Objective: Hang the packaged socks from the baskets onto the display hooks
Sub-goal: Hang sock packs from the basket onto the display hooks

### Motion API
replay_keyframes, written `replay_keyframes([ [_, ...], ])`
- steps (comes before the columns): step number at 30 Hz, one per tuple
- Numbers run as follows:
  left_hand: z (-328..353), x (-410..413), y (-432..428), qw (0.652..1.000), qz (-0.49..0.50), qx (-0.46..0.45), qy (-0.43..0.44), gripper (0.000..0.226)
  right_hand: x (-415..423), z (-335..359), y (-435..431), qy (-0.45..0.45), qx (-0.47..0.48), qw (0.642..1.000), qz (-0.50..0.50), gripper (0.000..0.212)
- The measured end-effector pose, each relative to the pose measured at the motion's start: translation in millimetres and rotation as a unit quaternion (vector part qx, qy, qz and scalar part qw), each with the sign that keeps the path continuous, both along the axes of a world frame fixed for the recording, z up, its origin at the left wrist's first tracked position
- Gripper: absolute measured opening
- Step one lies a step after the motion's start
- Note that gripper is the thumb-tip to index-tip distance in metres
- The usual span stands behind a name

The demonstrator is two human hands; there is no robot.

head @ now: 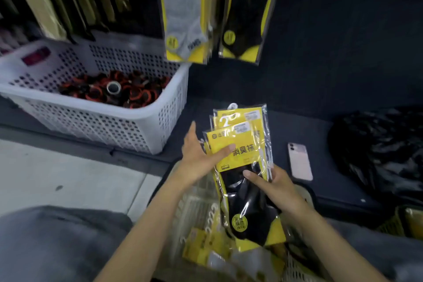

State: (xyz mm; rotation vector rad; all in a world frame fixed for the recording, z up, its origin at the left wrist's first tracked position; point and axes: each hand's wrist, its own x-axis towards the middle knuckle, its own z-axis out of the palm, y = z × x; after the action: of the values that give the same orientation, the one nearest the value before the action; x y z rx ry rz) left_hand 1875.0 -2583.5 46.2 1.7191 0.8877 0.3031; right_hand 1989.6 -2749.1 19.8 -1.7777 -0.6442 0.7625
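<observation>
- Sock packs (242, 155), a fanned stack in yellow card and clear film, are held at the centre of the view, above a pale basket (194, 204) at 6 o'clock that carries more yellow packs.
- Left grip (201, 155) pinches the stack's top card, with the thumb across the front and the fingers behind.
- Right grip (277, 185) clasps the stack's right edge, thumb on the black sock.
- Grey hanging pack (183, 18) and black hanging pack (247, 18) hang side by side at 12 o'clock.
- White basket (103, 121) at 10 o'clock holds black-and-orange items.
- Phone (299, 161) lies at 3 o'clock beside a black bag (377, 149).
</observation>
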Motion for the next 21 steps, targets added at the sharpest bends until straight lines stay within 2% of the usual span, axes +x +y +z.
replay_keyframes([
  [1, 13.1, -2.3, -3.8, 0.997, -0.02, -0.069, -0.027, 0.122, -0.2, 18.9, 1.0, 0.008, 0.029, 1.0, -0.009, 0.033],
  [2, 25.9, -2.5, -5.5, 0.989, -0.053, -0.124, -0.058, 0.101, 0.6, 38.4, 1.9, 0.013, 0.053, 0.998, -0.008, 0.041],
  [4, 44.5, 0.2, -9.5, 0.976, -0.084, -0.175, -0.101, 0.063, 0.1, 66.2, 2.7, 0.018, 0.085, 0.996, 0.006, 0.047],
  [6, 66.7, 3.9, -10.4, 0.979, -0.052, -0.146, -0.136, 0.049, -2.2, 93.7, 4.3, -0.044, 0.108, 0.993, -0.008, 0.053],
  [9, 102.9, 9.4, -7.3, 0.977, -0.008, -0.092, -0.191, 0.033, 1.1, 127.4, 11.2, -0.181, 0.162, 0.965, -0.102, 0.07],
  [11, 125.5, 11.5, -4.2, 0.971, -0.008, -0.067, -0.231, 0.034, 3.7, 149.9, 18.0, -0.23, 0.2, 0.945, -0.117, 0.072],
  [12, 135.6, 12.5, -2.6, 0.967, -0.006, -0.049, -0.25, 0.043, 4.3, 160.5, 21.2, -0.236, 0.214, 0.941, -0.115, 0.07],
  [14, 154.6, 12.7, -0.6, 0.96, 0.028, -0.019, -0.279, 0.059, 3.1, 174.3, 27.4, -0.235, 0.24, 0.935, -0.117, 0.061],
  [16, 167.3, 11.4, 2.9, 0.953, 0.054, -0.011, -0.298, 0.062, -1.3, 181.8, 33.3, -0.236, 0.255, 0.93, -0.118, 0.046],
  [21, 182.1, 7.5, 18.8, 0.954, 0.055, 0.023, -0.295, 0.07, -1.2, 197.0, 50.2, -0.157, 0.3, 0.934, -0.116, 0.018],
])
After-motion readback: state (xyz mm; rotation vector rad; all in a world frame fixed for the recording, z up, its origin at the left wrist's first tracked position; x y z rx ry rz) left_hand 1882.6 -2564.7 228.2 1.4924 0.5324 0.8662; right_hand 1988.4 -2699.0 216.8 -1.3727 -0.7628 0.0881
